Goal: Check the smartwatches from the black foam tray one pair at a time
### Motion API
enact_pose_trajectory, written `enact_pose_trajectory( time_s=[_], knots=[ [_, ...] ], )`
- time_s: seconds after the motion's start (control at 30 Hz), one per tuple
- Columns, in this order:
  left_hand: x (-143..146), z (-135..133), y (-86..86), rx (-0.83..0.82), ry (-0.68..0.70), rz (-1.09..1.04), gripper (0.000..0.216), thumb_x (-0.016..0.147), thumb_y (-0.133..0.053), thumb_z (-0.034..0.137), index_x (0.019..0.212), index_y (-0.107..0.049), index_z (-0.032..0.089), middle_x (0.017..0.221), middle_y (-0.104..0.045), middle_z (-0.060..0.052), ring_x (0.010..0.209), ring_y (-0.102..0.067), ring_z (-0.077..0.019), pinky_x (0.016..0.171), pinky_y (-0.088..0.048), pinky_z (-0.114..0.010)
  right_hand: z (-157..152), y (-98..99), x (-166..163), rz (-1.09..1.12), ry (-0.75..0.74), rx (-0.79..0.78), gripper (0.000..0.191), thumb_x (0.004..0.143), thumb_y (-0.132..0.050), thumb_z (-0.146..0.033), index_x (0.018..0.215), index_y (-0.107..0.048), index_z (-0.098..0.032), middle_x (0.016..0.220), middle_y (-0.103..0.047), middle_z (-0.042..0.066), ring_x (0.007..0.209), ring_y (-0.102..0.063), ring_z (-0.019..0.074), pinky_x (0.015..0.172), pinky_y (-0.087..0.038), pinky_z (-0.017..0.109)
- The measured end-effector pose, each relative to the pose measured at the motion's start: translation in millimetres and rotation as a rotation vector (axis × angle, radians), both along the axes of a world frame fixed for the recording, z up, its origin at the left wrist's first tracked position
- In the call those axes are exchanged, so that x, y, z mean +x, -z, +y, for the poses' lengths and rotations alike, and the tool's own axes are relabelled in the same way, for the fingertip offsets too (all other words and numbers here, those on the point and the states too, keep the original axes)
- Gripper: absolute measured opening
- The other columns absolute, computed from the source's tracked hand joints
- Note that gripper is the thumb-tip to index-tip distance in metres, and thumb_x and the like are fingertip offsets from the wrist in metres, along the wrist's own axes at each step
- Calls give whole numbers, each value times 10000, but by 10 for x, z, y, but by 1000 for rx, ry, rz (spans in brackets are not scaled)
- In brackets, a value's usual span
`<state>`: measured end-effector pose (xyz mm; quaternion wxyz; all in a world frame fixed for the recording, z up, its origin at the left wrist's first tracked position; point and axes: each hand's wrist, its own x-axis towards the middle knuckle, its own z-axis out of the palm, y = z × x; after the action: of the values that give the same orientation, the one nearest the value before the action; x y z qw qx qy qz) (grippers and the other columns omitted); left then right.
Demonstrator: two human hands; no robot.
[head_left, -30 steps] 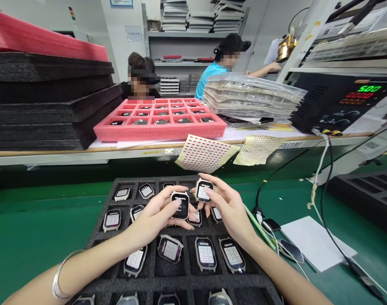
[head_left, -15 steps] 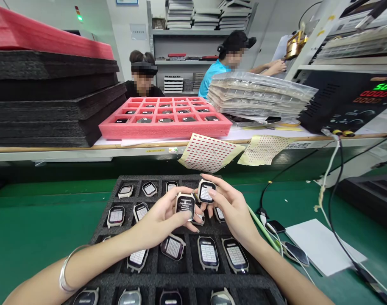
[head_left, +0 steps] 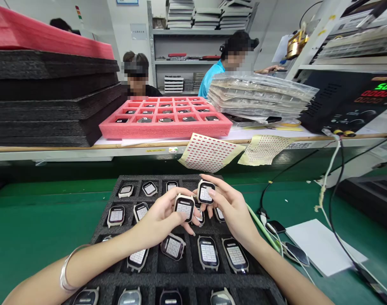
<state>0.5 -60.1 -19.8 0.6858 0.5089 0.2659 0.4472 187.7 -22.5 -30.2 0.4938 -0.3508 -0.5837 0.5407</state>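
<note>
My left hand (head_left: 168, 214) is closed round a strapless smartwatch (head_left: 185, 206), its thumb at the lower edge of the lit screen, which shows a white grid. In my right hand (head_left: 226, 201) is a second smartwatch (head_left: 205, 191) with a similar lit screen; the thumb lies against its right side. Both watches are held side by side above a black foam tray (head_left: 171, 267). Several more watch bodies sit in the tray's compartments, among them one smartwatch (head_left: 208, 253) below my hands. My forearms and hands hide part of the tray.
Behind the bench edge stand a pink foam tray (head_left: 164, 129) of watches, stacked black foam (head_left: 53, 101) and plastic trays (head_left: 260, 95). A power supply (head_left: 349, 101), cables (head_left: 331, 203) and a white sheet (head_left: 323, 248) are at right. Co-workers sit beyond.
The left watch's screen has gone from dark text lines to a white grid, and my left thumb has shifted slightly. Both watches stay nearly in place. A co-worker's head has appeared at far left.
</note>
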Motion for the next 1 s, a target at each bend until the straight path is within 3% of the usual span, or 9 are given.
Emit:
enact_pose_trajectory(
  time_s=[0.33,0.53,0.67,0.8,1.0],
  knots=[
    [-6,20,-23,-3,-68,35,239,863,-577,301,1057,-535,167,839,-622,-58,758,-618,-182,620,-544,-302,-9,-1,4,-2,-16,-17,366,867,-587,-277,1225,-569,-202,803,-660,42,567,-614,157,420,-468,234],
    [-60,24,-54,-45,-145,-35,275,813,-584,187,1083,-531,187,1039,-633,-101,888,-628,-226,702,-530,-343,-32,-16,-17,-55,39,-18,307,847,-623,-321,1117,-617,-176,742,-676,39,482,-588,135,384,-436,219],
    [-79,30,-86,-113,-148,-78,340,792,-531,135,1128,-508,177,940,-654,-85,854,-619,-207,711,-514,-335,-59,-37,-4,-92,24,-21,312,854,-619,-359,1106,-612,-176,806,-704,64,477,-588,119,384,-426,201],
    [-102,14,-143,-141,-153,-78,380,766,-513,116,1144,-507,156,914,-656,-87,851,-623,-219,724,-506,-351,-110,-80,35,-33,-40,-31,363,903,-531,-388,1198,-574,-179,830,-688,75,566,-642,165,416,-474,229],
    [-149,-16,-208,-133,-140,-84,407,743,-519,107,1146,-532,155,944,-664,-93,880,-623,-223,744,-505,-348,-218,-204,-3,-56,-26,14,383,853,-624,-300,1219,-567,-199,746,-653,34,568,-624,163,435,-502,240]
  ],
)
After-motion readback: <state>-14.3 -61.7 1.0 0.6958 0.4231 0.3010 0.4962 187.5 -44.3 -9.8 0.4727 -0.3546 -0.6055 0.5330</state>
